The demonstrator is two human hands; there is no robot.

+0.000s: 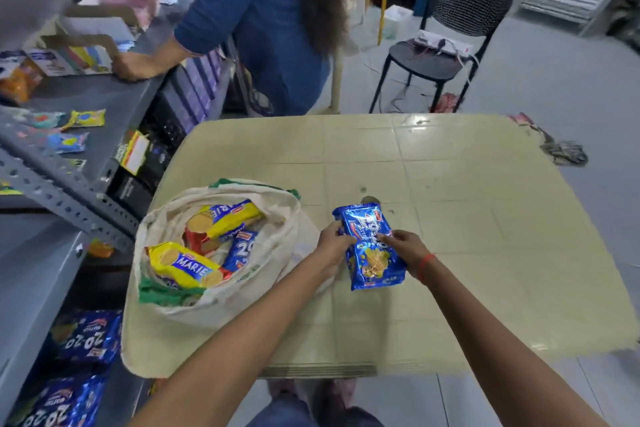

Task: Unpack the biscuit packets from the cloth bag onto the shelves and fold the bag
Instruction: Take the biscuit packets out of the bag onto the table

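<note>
A cream cloth bag (221, 308) with green trim lies open on the left part of a beige table (467, 218). Inside it I see two yellow Marie biscuit packets (187, 265), a red packet and a blue one (242, 250). To the right of the bag, both my hands hold one blue biscuit packet (375, 253) just above the table. My left hand (332, 243) grips its left edge and my right hand (405, 250) grips its right edge. Grey metal shelves (69, 191) stand at the left.
Blue 20-20 packets (86, 336) lie on the low shelf at bottom left, and small snack packets on the upper shelf. Another person in blue (270, 28) stands at the shelves beyond the table. A black chair (450, 38) stands at the back right.
</note>
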